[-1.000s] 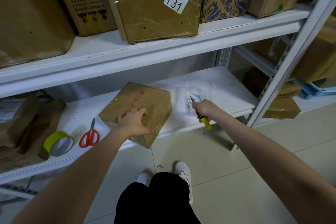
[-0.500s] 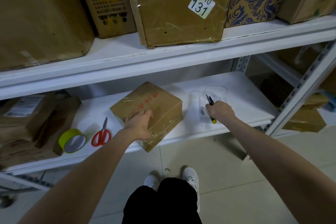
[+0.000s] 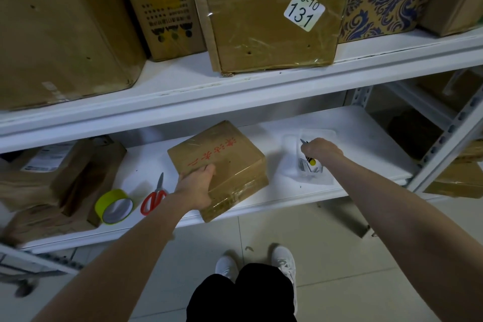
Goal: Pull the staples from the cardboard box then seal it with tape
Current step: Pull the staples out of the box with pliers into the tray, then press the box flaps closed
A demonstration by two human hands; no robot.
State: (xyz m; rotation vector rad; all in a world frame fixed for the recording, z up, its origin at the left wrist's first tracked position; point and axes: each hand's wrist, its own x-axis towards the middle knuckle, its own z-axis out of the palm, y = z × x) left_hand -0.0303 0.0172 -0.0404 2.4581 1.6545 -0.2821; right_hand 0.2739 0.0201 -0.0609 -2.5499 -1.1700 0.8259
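A small brown cardboard box (image 3: pixel 222 154) with red characters lies on the lower white shelf (image 3: pixel 366 138), its near corner over the shelf edge. My left hand (image 3: pixel 194 187) holds its near left corner, thumb on top. My right hand (image 3: pixel 320 150) grips a tool with a black and yellow handle (image 3: pixel 311 161), metal tip pointing left, above a clear plastic tray (image 3: pixel 308 176) holding small metal pieces. A roll of yellow-green tape (image 3: pixel 114 206) and red-handled scissors (image 3: pixel 154 197) lie left of the box.
Flattened brown packaging (image 3: pixel 52 178) fills the shelf's left end. The upper shelf (image 3: pixel 235 91) carries several cartons, one labelled 131 (image 3: pixel 266 13). A grey upright (image 3: pixel 444 136) stands on the right. My shoes (image 3: pixel 283 260) are on the tiled floor below.
The camera has drifted, so the scene sits further right. My right hand has tilted the tool lower over the tray. My left hand stays on the box.
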